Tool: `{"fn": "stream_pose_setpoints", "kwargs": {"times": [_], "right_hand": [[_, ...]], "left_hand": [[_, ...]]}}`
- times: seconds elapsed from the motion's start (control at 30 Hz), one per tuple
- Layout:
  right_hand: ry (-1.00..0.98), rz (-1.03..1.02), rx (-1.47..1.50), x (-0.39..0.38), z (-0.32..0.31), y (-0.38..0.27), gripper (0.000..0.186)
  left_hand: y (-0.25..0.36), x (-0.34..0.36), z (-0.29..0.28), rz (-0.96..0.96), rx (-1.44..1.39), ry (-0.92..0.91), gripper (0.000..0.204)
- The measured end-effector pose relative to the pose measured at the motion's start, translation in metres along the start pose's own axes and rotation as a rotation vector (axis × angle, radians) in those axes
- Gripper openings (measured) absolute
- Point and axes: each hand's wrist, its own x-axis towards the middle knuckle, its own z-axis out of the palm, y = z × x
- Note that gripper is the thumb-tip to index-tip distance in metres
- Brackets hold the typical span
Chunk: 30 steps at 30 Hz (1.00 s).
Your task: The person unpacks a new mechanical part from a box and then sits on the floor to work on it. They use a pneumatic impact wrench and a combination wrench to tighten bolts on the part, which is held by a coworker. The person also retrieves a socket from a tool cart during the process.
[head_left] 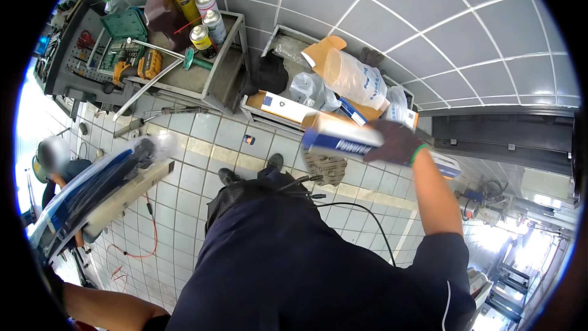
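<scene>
My right hand (pixel 392 144), in a dark glove with a green cuff, grips a long blue and white box (pixel 335 136) raised over the floor beside the cardboard-filled cart. A long blue part in clear plastic (pixel 110 178) and a long pale box (pixel 131 193) are held together at left by my left hand (pixel 54 285), a dark glove at the rim with its fingers mostly hidden. A low cart (pixel 251 109) against the wall carries open cartons, plastic bags (pixel 352 76) and a black cloth (pixel 269 73).
A metal tool cart (pixel 208 95) holds cans, bottles and a yellow drill (pixel 147 64). A co-worker (pixel 61 168) crouches at left. A red hose (pixel 150 245) and black cable (pixel 373 220) cross the tiles. Machinery (pixel 478 202) stands at right.
</scene>
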Motion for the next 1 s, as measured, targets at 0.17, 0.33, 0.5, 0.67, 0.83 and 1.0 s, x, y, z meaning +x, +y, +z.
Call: {"fn": "stream_pose_setpoints", "kwargs": {"times": [0.17,0.33,0.5,0.67,0.83,1.0], "right_hand": [[0.574,0.018,-0.047,0.056,-0.047,0.035,0.087],[0.441,0.172,-0.390,0.149,-0.039,0.063,0.095],[0.526,-0.319,-0.217,0.163,0.011,-0.041,0.088],[0.128,-0.842,0.287,0.121,0.068,-0.223,0.118],[0.090,-0.933,0.726,0.124,0.121,-0.300,0.096],[0.165,-0.750,0.690,0.099,0.127,-0.317,0.073]], "left_hand": [[-0.003,0.010,-0.030,0.235,0.283,0.073,0.033],[-0.027,0.025,-0.002,0.362,0.526,0.193,0.033],[-0.010,0.008,0.033,0.283,0.499,0.187,0.052],[0.069,0.029,0.072,-0.166,-1.275,-0.177,0.065],[0.100,0.055,0.072,-0.002,-1.739,-0.061,0.047],[0.087,0.067,0.070,0.297,-0.753,0.241,0.051]]}}
